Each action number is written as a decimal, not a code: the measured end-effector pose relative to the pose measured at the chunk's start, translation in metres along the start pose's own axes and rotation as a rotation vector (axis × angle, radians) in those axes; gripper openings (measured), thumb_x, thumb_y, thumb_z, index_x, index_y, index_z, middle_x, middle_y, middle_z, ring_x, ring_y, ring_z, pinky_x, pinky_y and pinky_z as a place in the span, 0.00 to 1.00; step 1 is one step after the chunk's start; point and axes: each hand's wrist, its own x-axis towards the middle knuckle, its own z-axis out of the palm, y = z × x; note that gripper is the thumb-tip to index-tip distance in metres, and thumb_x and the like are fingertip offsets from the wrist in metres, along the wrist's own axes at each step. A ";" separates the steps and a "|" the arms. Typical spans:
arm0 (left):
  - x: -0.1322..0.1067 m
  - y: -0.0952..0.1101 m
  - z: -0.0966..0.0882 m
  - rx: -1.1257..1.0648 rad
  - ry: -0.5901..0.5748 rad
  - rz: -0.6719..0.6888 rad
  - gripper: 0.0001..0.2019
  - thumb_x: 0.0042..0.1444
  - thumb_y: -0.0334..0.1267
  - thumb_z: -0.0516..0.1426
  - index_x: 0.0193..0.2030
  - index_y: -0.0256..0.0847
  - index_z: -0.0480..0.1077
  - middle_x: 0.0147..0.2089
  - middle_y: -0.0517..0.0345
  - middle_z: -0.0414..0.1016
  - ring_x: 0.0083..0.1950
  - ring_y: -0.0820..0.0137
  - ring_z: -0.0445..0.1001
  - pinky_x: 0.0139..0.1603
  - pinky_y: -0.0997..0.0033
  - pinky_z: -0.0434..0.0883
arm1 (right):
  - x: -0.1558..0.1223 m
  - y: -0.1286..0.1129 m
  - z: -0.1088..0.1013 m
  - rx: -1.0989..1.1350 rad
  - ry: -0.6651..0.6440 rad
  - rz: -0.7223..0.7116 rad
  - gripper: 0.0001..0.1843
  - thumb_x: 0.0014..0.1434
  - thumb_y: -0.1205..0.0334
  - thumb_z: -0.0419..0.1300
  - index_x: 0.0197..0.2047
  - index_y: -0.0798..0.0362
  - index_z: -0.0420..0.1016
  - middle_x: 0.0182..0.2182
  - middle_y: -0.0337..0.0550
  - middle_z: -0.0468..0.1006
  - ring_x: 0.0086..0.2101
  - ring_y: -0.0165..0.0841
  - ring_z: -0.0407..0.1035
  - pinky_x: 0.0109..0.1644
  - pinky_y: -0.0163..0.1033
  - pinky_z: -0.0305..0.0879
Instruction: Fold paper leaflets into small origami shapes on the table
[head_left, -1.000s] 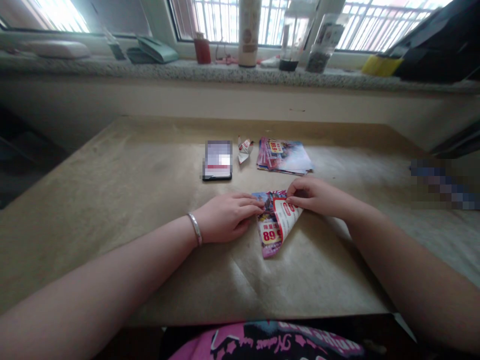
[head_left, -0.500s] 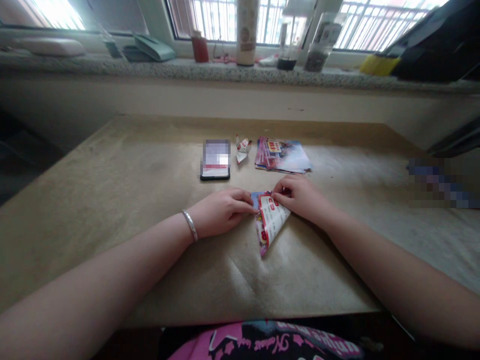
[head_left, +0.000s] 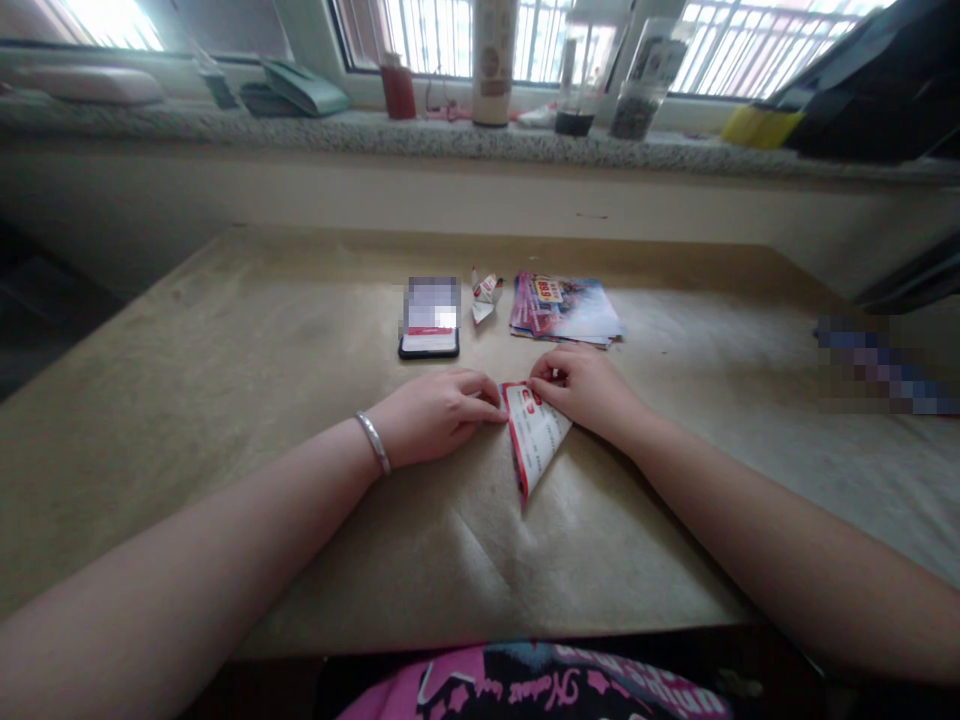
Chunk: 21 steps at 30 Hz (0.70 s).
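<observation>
The left hand [head_left: 435, 415] lies flat, fingertips against a triangular folded glossy flyer [head_left: 535, 435] at the middle of the desk. The right hand [head_left: 586, 390] pinches its top corner, hiding that tip. Beyond them lie a phone [head_left: 429, 318] with a pixelated screen, a small folded paper figure [head_left: 487, 297], and a flyer stack [head_left: 566, 310] whose red-and-yellow label is unreadable.

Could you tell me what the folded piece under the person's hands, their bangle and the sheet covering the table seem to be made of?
The folded leaflet looks like thin, coated printed paper, given its sharp creases and slight sheen. The bangle behind the left hand looks like polished silvery metal, though the exact metal is unclear. The sheet looks like matte brown kraft paper, with soft fold lines.
</observation>
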 end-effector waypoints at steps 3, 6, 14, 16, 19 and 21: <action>0.000 -0.001 0.000 -0.013 0.001 -0.005 0.16 0.60 0.29 0.50 0.45 0.45 0.77 0.47 0.54 0.76 0.47 0.70 0.74 0.50 0.68 0.72 | 0.001 0.000 0.002 0.000 0.008 0.006 0.06 0.54 0.62 0.61 0.28 0.52 0.76 0.29 0.42 0.76 0.33 0.33 0.65 0.38 0.38 0.59; 0.000 -0.002 0.000 -0.026 -0.015 -0.020 0.17 0.58 0.27 0.50 0.46 0.43 0.76 0.48 0.55 0.77 0.48 0.70 0.74 0.52 0.69 0.72 | 0.002 0.001 0.004 0.009 0.019 0.011 0.06 0.53 0.62 0.61 0.27 0.52 0.76 0.28 0.41 0.76 0.32 0.33 0.65 0.38 0.38 0.59; -0.001 -0.003 0.001 -0.005 -0.001 -0.017 0.16 0.59 0.28 0.50 0.45 0.43 0.76 0.47 0.54 0.77 0.47 0.70 0.75 0.50 0.69 0.72 | 0.000 -0.005 0.003 -0.034 0.021 0.014 0.07 0.53 0.62 0.61 0.25 0.52 0.75 0.29 0.42 0.75 0.33 0.33 0.65 0.37 0.37 0.59; -0.001 -0.003 0.002 -0.011 0.003 -0.021 0.16 0.58 0.28 0.50 0.45 0.42 0.76 0.47 0.54 0.77 0.47 0.70 0.75 0.51 0.69 0.72 | -0.001 -0.009 0.002 -0.069 0.022 0.014 0.08 0.54 0.61 0.60 0.25 0.52 0.74 0.29 0.42 0.75 0.33 0.33 0.65 0.37 0.38 0.58; -0.001 -0.003 0.002 -0.009 0.008 -0.026 0.17 0.56 0.26 0.50 0.45 0.41 0.76 0.47 0.54 0.77 0.48 0.70 0.75 0.51 0.69 0.72 | -0.001 -0.012 0.001 -0.105 0.015 0.019 0.08 0.55 0.61 0.59 0.25 0.52 0.73 0.28 0.42 0.75 0.33 0.34 0.66 0.38 0.38 0.58; -0.001 -0.003 0.003 -0.002 0.017 -0.024 0.17 0.56 0.25 0.50 0.45 0.41 0.76 0.47 0.55 0.77 0.48 0.70 0.75 0.52 0.69 0.72 | -0.001 -0.012 0.002 -0.106 0.013 0.028 0.08 0.55 0.61 0.59 0.25 0.52 0.72 0.28 0.42 0.75 0.33 0.34 0.65 0.38 0.38 0.58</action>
